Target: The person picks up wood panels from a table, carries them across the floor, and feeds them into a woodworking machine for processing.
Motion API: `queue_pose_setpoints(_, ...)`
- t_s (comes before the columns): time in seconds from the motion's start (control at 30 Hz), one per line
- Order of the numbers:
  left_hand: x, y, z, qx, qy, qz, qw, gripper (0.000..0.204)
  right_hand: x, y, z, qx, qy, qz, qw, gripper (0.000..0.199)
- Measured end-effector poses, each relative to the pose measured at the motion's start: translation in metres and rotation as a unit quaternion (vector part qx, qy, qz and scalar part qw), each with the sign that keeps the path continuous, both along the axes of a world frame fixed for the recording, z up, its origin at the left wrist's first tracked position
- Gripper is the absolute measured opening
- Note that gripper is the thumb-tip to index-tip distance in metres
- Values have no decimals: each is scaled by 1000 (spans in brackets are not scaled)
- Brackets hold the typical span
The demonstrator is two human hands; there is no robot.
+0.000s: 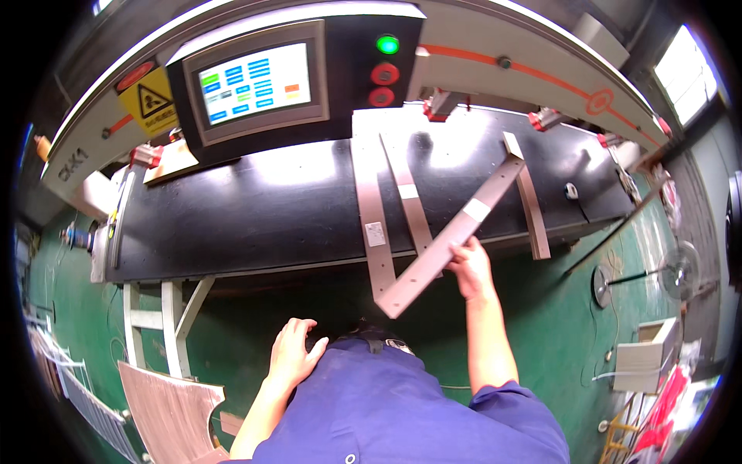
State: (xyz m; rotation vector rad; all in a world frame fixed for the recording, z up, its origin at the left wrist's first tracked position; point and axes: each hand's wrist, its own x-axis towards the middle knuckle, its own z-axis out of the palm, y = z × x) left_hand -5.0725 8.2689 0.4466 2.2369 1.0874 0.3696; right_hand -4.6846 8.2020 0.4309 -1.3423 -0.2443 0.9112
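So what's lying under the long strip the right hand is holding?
The strip slants over the black machine table, crossing a second strip lying flat there; a third lies beside them. The right hand grips its lower part. The crossing point itself is covered.

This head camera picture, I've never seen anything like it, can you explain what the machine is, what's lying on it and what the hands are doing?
The camera sits on a person's head and looks down, so its wide lens bends straight edges. Ahead is a workshop machine with a black flat bed, a touchscreen panel and a green light above two red buttons. Several long pale wooden strips lie on the bed. The right hand grips one longer strip, angled across the front edge. The left hand rests at the person's waist, on blue work clothes. The floor is green.
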Motion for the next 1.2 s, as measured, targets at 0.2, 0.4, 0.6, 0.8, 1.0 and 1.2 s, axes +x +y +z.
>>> queue_pose_setpoints(0.2,-7,5,8,-42,49,-39,997,44,111,-29,-40,-163,-105,14,981,46)
queue_pose_setpoints(0.4,-37,20,9,-56,67,-18,996,45,176,-15,-113,-262,-183,7,948,27)
queue_pose_setpoints(0.6,-79,84,6,-53,67,37,996,45,210,7,-143,-280,-226,31,933,39)
queue_pose_setpoints(0.8,-105,223,-3,-42,40,94,994,46,206,9,-146,-344,-341,-13,875,40)
queue_pose_setpoints(1.0,-108,410,-62,130,27,147,980,52,142,13,-125,-411,-513,-57,751,46)
queue_pose_setpoints(1.2,-74,577,-75,138,90,192,967,59,-35,41,-73,-357,-476,-21,803,41)
